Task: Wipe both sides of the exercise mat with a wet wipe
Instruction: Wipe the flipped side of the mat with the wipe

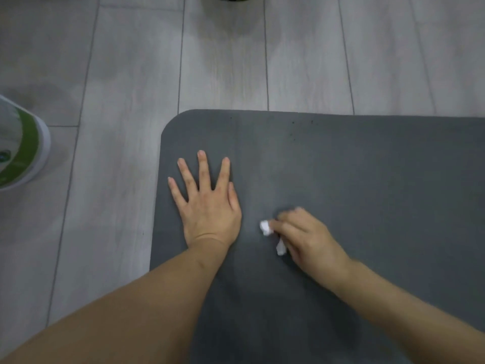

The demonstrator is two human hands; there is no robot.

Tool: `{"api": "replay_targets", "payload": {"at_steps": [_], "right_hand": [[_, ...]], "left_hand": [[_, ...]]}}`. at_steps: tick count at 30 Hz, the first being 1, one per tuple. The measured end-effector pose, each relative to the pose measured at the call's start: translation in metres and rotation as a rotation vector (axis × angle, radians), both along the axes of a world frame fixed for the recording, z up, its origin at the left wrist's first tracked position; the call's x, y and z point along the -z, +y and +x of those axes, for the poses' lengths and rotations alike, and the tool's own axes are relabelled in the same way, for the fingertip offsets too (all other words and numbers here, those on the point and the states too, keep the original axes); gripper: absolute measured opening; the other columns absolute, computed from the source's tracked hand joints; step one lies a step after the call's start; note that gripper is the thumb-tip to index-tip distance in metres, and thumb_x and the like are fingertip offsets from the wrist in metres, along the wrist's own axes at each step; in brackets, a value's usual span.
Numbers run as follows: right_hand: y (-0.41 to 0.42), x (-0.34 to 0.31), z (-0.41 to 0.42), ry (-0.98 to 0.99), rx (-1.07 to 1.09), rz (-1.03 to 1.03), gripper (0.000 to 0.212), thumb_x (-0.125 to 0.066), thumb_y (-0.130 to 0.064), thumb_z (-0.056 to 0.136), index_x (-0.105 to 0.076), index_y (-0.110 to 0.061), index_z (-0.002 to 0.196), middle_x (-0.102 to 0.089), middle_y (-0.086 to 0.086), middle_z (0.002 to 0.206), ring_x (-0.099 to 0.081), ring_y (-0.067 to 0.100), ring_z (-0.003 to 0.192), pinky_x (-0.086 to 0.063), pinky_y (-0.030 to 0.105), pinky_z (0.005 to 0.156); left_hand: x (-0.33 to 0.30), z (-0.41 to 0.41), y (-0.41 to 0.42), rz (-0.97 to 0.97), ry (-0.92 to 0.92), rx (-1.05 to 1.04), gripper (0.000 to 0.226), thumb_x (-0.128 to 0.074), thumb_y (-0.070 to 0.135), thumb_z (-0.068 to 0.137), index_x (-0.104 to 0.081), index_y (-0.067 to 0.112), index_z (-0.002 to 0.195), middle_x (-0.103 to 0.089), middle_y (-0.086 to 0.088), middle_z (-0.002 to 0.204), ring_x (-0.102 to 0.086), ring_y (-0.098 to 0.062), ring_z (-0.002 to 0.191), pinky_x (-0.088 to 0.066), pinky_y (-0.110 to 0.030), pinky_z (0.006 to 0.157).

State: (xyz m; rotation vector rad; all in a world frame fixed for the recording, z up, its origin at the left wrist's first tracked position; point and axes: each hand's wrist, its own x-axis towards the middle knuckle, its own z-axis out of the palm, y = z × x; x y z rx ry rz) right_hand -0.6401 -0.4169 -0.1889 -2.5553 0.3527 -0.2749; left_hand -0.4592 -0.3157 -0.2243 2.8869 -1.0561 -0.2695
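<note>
Grey plank floor (131, 74) first, then the dark grey exercise mat (367, 166) lying flat on it, rounded far-left corner in view, rest running off right and toward you. White-and-green container (23, 143) sits on the floor well left of the mat, cut by the frame edge; what it is, can't tell. Your left hand (207, 203) lies flat on the mat near its left edge, fingers spread and straight, gripping nothing, just pinning the mat down. Your right hand (307, 237) is curled round a bunched white wet wipe (265, 228), pressing it to the mat just beside the left hand; it looks blurred.

Judgement: top side is being wiped, underside probably not done. Keep the left palm planted so the mat doesn't creep. Open the wipe out flatter for more contact, run overlapping strokes out to the edges and that corner, then flip.
</note>
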Motion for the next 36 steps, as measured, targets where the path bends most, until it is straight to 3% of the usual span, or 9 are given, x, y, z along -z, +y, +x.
{"api": "replay_targets", "payload": {"at_steps": [5, 9, 12, 15, 20, 24, 27, 30, 36], "right_hand": [[-0.029, 0.001, -0.005, 0.052, -0.14, -0.14, 0.03, -0.043, -0.012, 0.106, -0.07, 0.002, 0.11, -0.063, 0.013, 0.094, -0.058, 0.034, 0.079, -0.052, 0.042, 0.07], [-0.12, 0.009, 0.098, 0.025, 0.201, -0.291, 0.012, -0.06, -0.003, 0.089, -0.069, 0.0, 0.096, -0.06, 0.017, 0.093, -0.056, 0.034, 0.086, -0.051, 0.046, 0.069], [-0.146, 0.006, 0.124, 0.059, 0.418, -0.142, 0.015, -0.061, -0.013, 0.093, -0.067, 0.0, 0.087, -0.062, 0.012, 0.087, -0.058, 0.029, 0.087, -0.05, 0.044, 0.075], [-0.093, 0.007, 0.067, -0.018, 0.298, -0.176, 0.014, -0.06, -0.007, 0.097, -0.068, 0.0, 0.089, -0.059, 0.012, 0.081, -0.054, 0.031, 0.079, -0.048, 0.041, 0.07], [0.014, -0.002, -0.065, 0.09, 0.062, -0.069, 0.024, -0.05, 0.001, 0.102, -0.072, 0.002, 0.112, -0.065, 0.011, 0.1, -0.056, 0.028, 0.081, -0.051, 0.038, 0.074], [-0.048, 0.005, -0.013, 0.051, 0.022, -0.186, 0.016, -0.055, -0.004, 0.1, -0.071, 0.0, 0.1, -0.061, 0.013, 0.09, -0.055, 0.033, 0.078, -0.049, 0.043, 0.07], [-0.121, 0.012, 0.064, -0.005, 0.281, -0.232, 0.009, -0.057, -0.004, 0.088, -0.062, -0.001, 0.081, -0.053, 0.007, 0.079, -0.048, 0.029, 0.078, -0.046, 0.05, 0.066], [-0.152, 0.009, 0.1, 0.027, 0.405, -0.234, 0.019, -0.052, -0.013, 0.091, -0.063, 0.0, 0.083, -0.059, 0.006, 0.084, -0.051, 0.024, 0.087, -0.048, 0.044, 0.072], [-0.048, 0.007, -0.023, 0.056, 0.205, -0.191, 0.009, -0.059, -0.002, 0.095, -0.068, -0.002, 0.092, -0.059, 0.014, 0.089, -0.05, 0.032, 0.078, -0.047, 0.044, 0.07]], "left_hand": [[0.0, -0.002, 0.0, 0.035, -0.018, 0.075, 0.062, -0.012, 0.046, 0.104, -0.009, 0.033, 0.164, 0.001, -0.005, 0.173, 0.011, -0.037, 0.158, 0.001, -0.068, 0.121], [0.001, -0.001, 0.001, 0.033, -0.039, 0.149, 0.063, -0.014, 0.045, 0.103, -0.013, 0.031, 0.164, -0.002, -0.003, 0.173, 0.008, -0.034, 0.158, -0.002, -0.07, 0.12], [0.001, 0.0, 0.001, 0.028, -0.04, 0.145, 0.062, -0.016, 0.046, 0.103, -0.014, 0.033, 0.164, -0.003, -0.001, 0.173, 0.007, -0.032, 0.159, -0.002, -0.069, 0.121], [0.0, -0.001, 0.0, 0.037, -0.033, 0.144, 0.063, -0.014, 0.046, 0.103, -0.012, 0.034, 0.164, -0.002, -0.001, 0.173, 0.008, -0.032, 0.159, -0.002, -0.069, 0.121], [0.002, -0.002, 0.002, 0.046, -0.041, 0.146, 0.062, -0.016, 0.045, 0.104, -0.011, 0.032, 0.164, -0.001, -0.003, 0.173, 0.009, -0.033, 0.158, -0.003, -0.07, 0.121], [0.001, -0.002, 0.002, 0.046, -0.041, 0.141, 0.062, -0.016, 0.045, 0.104, -0.011, 0.032, 0.164, 0.0, -0.002, 0.173, 0.01, -0.032, 0.158, -0.002, -0.069, 0.121], [0.0, -0.001, 0.0, 0.039, -0.035, 0.134, 0.063, -0.016, 0.046, 0.102, -0.014, 0.033, 0.164, -0.003, -0.001, 0.173, 0.007, -0.031, 0.159, -0.002, -0.068, 0.121], [0.0, 0.0, 0.0, 0.026, -0.03, 0.126, 0.063, -0.016, 0.047, 0.102, -0.017, 0.034, 0.163, -0.005, 0.0, 0.173, 0.006, -0.03, 0.159, -0.002, -0.068, 0.122], [-0.008, 0.003, 0.002, 0.049, 0.05, 0.161, 0.073, -0.014, 0.07, 0.099, -0.006, 0.037, 0.164, 0.007, 0.001, 0.173, 0.019, -0.027, 0.157, 0.009, -0.065, 0.122]]}}
